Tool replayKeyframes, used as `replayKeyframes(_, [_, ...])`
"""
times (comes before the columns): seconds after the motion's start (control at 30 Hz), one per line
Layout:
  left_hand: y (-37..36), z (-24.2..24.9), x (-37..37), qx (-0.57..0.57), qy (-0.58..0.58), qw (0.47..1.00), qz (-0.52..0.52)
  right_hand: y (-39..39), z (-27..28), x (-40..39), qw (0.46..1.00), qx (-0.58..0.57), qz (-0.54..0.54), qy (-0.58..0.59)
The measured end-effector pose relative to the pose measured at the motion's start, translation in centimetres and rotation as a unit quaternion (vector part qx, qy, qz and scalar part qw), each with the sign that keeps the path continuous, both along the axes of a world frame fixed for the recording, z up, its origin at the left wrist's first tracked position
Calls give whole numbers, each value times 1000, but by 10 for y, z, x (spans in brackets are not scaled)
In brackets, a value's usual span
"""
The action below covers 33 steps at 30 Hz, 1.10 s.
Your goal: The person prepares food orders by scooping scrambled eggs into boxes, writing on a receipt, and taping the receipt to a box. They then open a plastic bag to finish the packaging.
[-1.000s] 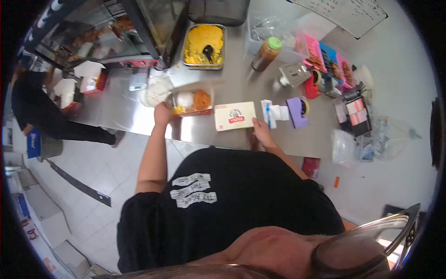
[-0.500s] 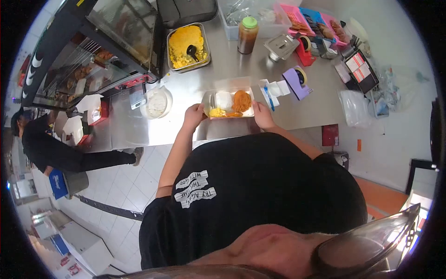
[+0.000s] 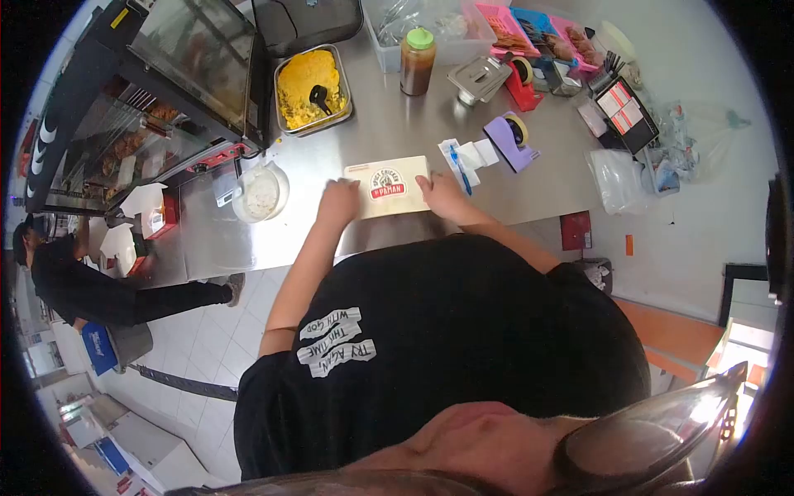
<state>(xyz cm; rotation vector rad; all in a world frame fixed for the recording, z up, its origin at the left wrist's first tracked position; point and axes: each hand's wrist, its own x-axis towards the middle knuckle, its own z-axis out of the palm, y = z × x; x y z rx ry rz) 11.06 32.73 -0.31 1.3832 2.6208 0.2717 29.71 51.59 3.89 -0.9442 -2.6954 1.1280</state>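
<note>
A cream cardboard food box [image 3: 405, 203] with a printed lid reading "Spicy Chicken Paman" lies closed on the steel counter in front of me. My left hand [image 3: 337, 203] grips its left side, fingers curled at the edge. On the opposite side, my right hand [image 3: 443, 197] holds the box with the thumb on the lid's edge. The food inside is hidden under the lid. Close to my right hand are a blue pen [image 3: 461, 172] and white paper slips [image 3: 478, 154].
Behind the box stand a tray of yellow food [image 3: 310, 78], a sauce bottle [image 3: 418, 66] and a steel container [image 3: 478, 80]. A purple tape dispenser [image 3: 506, 142] is to the right. Leftward are a bowl of rice [image 3: 262, 194], a display warmer [image 3: 178, 124] and another person [image 3: 83, 277].
The box was open, showing rice, fried chicken and yellow food; its lid is now down over them. Both hands have stayed at its sides. The whole view has shifted slightly.
</note>
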Motion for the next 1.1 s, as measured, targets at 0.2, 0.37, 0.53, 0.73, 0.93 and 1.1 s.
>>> replayKeyframes(0.2, [5,24,-8,114,-461,834,280,45,-43,-37,980,-193,28,-28])
replayKeyframes(0.37, [-6,66,-17,41,-513,828,225,54,18,-48,961,-217,40,-168])
replayKeyframes(0.53, [-8,75,-17,18,-314,923,223,47,35,-40,984,-96,42,-147])
replayKeyframes(0.73, [9,48,14,-14,-266,932,245,24,-5,-28,991,-107,-15,-76])
replayKeyframes(0.93, [4,43,14,23,-334,905,262,15,-18,-24,998,-35,3,-50])
replayKeyframes(1.1, [0,69,8,138,-404,853,301,16,-10,-26,997,-49,-3,-53])
